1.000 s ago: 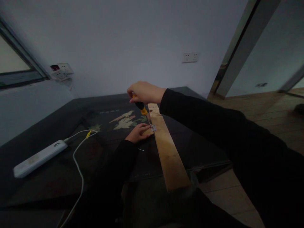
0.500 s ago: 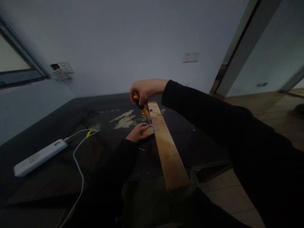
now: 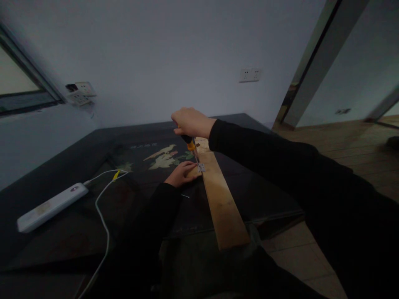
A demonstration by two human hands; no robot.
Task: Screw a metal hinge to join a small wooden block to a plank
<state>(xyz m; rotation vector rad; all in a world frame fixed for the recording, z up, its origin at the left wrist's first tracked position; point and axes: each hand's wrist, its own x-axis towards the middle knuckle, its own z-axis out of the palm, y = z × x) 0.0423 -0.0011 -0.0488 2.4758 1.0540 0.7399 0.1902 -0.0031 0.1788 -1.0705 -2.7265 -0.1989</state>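
Screwdriver is held near upright, leaning slightly, by the right hand, whose fingers are clamped around the top of its black and yellow handle. Its thin shaft runs down to a small metal plate that lies on the left edge of a plank; whether the tip sits in a screw is too small to be told. The left hand is laid flat on the table just left of the plate, fingers together and stretched toward it, the fingertips touching the plank's edge beside the metal; nothing is gripped by it. The plank is laid lengthwise away from the body, its far end under the right hand and its near end sticking out past the table's front edge. Both arms are covered by black sleeves. A small pale sliver is seen on the dark tabletop near the left wrist. Farther left, a white power strip is lying on the table, with a white cable curling from it toward the front edge. A painted bird motif is seen on the tabletop beyond the left hand. Wall sockets are fixed on the wall behind.
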